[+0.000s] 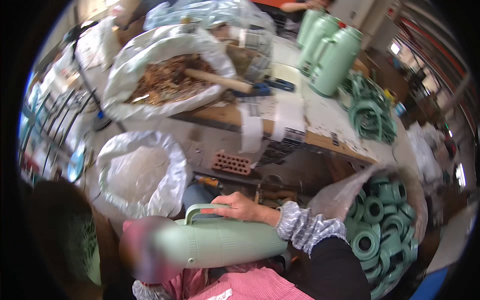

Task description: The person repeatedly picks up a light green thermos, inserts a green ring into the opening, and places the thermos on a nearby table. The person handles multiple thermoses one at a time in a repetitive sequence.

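A pale green vacuum flask (243, 240) lies sideways above my lap, with its neck end to the left. My right hand (238, 206) grips its handle (195, 210) from above. A blurred round patch covers the neck end. My left cuff (152, 290) shows just below that patch, but the blur hides my left hand, so its grip cannot be made out. Beside my right arm stands a plastic bag (333, 197) full of green ring-shaped plastic parts (364, 242).
On the table (330, 112) stand several green flasks (335, 62) by a tangle of green plastic strips (371, 108), label rolls (288, 112) and a mallet (221, 79) over a sack of brown scraps (161, 84). Another white sack (138, 172) is at left. A person's hand (315, 4) is at the far side.
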`<state>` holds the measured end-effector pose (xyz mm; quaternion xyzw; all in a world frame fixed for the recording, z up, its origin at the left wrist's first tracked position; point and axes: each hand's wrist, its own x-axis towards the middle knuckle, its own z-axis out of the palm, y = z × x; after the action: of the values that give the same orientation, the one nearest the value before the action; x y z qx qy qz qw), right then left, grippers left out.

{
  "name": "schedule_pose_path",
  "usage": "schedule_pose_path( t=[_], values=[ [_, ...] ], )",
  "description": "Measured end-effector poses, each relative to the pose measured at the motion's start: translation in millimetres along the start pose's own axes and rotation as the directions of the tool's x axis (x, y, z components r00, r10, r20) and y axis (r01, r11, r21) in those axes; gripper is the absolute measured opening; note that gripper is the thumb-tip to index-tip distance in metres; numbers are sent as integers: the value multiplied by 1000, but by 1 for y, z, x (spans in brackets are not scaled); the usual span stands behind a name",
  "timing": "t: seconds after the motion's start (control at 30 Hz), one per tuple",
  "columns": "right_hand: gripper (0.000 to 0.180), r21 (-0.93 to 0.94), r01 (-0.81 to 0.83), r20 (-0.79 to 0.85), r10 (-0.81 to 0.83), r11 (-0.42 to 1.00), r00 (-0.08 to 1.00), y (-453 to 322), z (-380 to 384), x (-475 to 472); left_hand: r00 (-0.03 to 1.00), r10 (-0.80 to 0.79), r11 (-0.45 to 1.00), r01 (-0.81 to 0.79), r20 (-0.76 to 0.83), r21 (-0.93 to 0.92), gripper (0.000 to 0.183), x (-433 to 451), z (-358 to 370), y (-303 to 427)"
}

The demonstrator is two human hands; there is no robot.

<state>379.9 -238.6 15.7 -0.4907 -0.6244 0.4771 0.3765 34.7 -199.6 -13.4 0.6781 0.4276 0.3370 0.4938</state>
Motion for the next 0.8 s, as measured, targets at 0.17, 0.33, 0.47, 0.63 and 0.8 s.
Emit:
schedule_pose_path(
  t=[0.17, 0.33, 0.47, 0.63, 0.8],
  values=[
    [36, -113, -10, -26, 7, 994, 1000, 22, -27, -14, 978, 62, 998, -63, 199, -3, 38, 37, 7, 34],
    [15, -564, -330, -771, -338, 757, 541, 23, -148, -150, 953, -24, 979, -39, 301, 200, 36, 85, 23, 35],
    [30, 4, -955, -999, 47, 297, 10, 56, -236, -358, 970, 72, 951, -137, 234, 277, 34, 83, 11, -42],
    [98, -94, -968, -947, 320, -233, 14, 139, -225, -545, 927, 293, 856, -363, 232, 369, 38, 71, 35, -23],
    [71, -214, -976, -961, -188, 51, 201, 93, -229, -456, 969, 239, 894, -242, 54, 376, 34, 41, 13, -31]
  ],
)
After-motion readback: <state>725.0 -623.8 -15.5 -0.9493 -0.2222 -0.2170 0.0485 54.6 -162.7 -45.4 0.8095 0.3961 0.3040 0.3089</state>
